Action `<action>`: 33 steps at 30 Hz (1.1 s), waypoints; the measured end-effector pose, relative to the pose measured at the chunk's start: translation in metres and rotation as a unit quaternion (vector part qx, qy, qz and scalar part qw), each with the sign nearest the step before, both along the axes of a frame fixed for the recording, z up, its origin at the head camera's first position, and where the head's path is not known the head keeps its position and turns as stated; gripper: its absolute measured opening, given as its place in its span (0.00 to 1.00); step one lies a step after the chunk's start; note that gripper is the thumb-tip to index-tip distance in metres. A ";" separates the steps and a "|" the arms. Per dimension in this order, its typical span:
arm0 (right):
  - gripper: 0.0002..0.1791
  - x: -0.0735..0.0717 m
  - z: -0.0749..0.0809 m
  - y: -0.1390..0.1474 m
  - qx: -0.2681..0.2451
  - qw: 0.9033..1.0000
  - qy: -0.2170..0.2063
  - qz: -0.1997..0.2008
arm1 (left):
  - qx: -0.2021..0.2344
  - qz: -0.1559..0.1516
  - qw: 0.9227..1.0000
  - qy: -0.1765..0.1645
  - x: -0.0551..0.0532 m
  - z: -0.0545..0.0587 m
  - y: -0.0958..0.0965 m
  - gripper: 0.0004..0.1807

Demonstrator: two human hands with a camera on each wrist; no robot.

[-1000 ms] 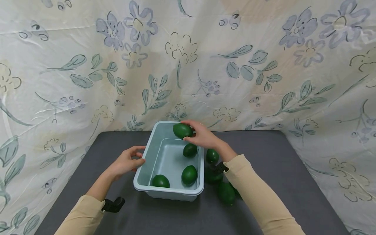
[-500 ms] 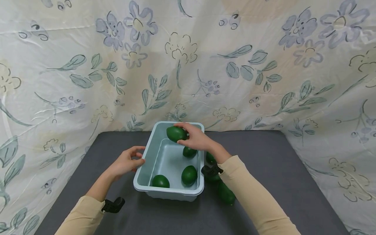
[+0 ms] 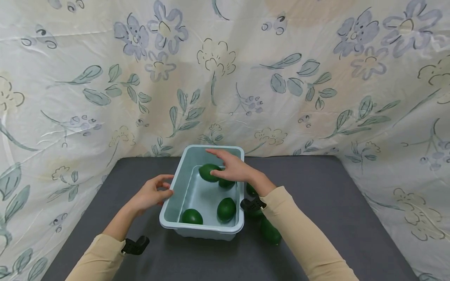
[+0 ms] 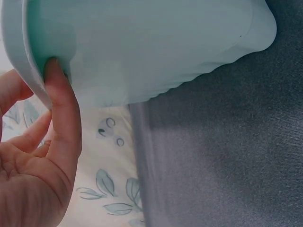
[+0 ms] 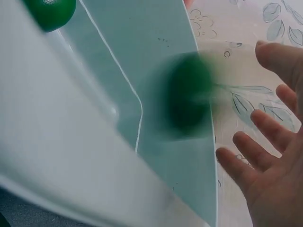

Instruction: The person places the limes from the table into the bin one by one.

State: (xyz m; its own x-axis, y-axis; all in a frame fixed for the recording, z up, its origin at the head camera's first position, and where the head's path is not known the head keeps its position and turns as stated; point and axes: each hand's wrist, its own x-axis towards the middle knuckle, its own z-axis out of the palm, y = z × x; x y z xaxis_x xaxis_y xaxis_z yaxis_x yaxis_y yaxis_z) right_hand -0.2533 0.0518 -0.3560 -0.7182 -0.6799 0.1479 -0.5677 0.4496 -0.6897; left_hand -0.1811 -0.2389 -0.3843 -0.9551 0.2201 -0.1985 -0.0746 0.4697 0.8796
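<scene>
Because the right hand is spread, leaving the green fruit unheld inside the tub that the left hand pinches at the rim, that fruit could, I reckon, knock against its neighbour and roll away.

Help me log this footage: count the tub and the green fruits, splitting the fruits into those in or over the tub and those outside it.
Tub: 1
Green fruits in or over the tub: 4
Outside fruits in view: 3
Total: 8 in view; the right sleeve may hide more.
</scene>
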 end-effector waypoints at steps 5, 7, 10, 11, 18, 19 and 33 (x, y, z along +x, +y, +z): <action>0.37 -0.002 0.000 0.004 0.012 1.000 -0.007 0.004 | 0.002 0.000 1.000 -0.001 0.000 0.000 -0.001 0.32; 0.36 -0.001 0.001 0.005 0.005 1.000 -0.011 0.005 | 0.004 -0.001 1.000 -0.002 0.000 0.000 -0.001 0.32; 0.35 -0.001 0.003 0.008 -0.009 1.000 -0.017 0.006 | 0.004 0.000 1.000 -0.002 0.000 0.000 -0.001 0.32; 0.34 0.000 0.004 0.008 -0.013 1.000 -0.018 0.006 | 0.004 0.000 1.000 -0.002 0.000 0.000 -0.001 0.32; 0.34 0.009 0.014 0.018 -0.041 0.999 -0.009 -0.002 | 0.004 0.003 1.000 -0.003 -0.001 0.000 -0.001 0.31; 0.34 0.010 0.014 0.019 -0.043 0.999 -0.006 -0.005 | 0.003 0.003 1.000 -0.003 -0.001 0.000 -0.001 0.31; 0.33 0.033 0.018 0.058 -0.089 0.993 0.069 -0.036 | 0.005 0.003 1.000 -0.004 0.001 0.000 0.000 0.32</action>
State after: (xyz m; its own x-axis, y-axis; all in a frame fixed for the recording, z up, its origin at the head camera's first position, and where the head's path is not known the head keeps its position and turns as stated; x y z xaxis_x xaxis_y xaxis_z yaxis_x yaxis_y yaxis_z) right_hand -0.2204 0.1095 -0.3381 -0.7284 -0.5818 0.3619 -0.6335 0.3707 -0.6792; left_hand -0.1805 -0.2387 -0.3842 -0.9548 0.2166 -0.2036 -0.0843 0.4598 0.8840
